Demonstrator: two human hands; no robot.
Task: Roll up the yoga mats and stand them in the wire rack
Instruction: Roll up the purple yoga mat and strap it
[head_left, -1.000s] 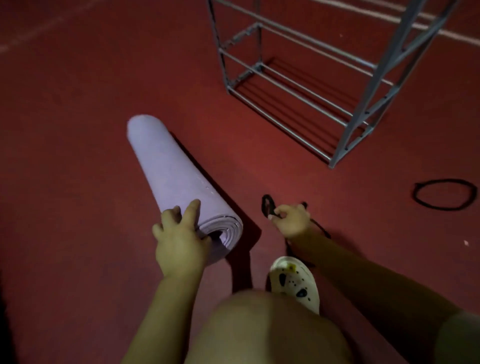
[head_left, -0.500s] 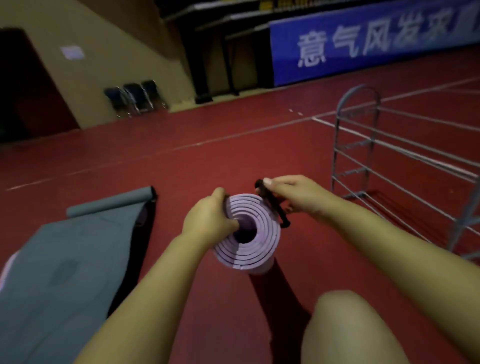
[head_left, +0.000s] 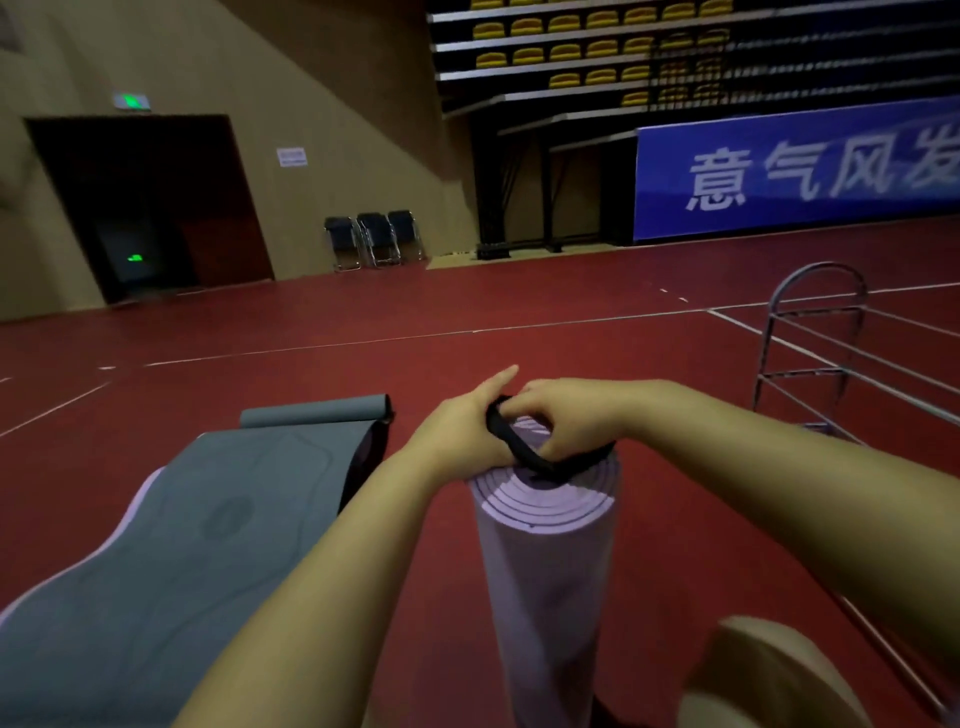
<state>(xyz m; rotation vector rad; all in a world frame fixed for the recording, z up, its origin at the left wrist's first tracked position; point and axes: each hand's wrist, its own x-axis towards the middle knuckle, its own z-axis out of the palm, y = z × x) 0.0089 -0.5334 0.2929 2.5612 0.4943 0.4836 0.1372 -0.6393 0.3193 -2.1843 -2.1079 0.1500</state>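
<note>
A rolled lilac yoga mat (head_left: 545, 561) stands upright on the red floor in front of me, its spiral end facing up. A black elastic band (head_left: 524, 452) is stretched across that top end. My left hand (head_left: 462, 426) grips the band and the mat's top rim on the left, index finger pointing out. My right hand (head_left: 566, 415) pinches the band from the right, over the roll's top. A grey yoga mat (head_left: 171, 535) lies unrolled on the floor to the left, its far end curled. The grey wire rack (head_left: 826, 358) stands at the right.
My knee (head_left: 769, 675) shows at the lower right beside the roll. Three folding chairs (head_left: 376, 239) stand by the far wall, next to a dark doorway (head_left: 145, 208). A blue banner (head_left: 800, 171) and tiered seats are at the back right.
The lilac roll went from lying on the floor to standing upright. My right hand picked up the black band and both hands now stretch it over the roll's top.
</note>
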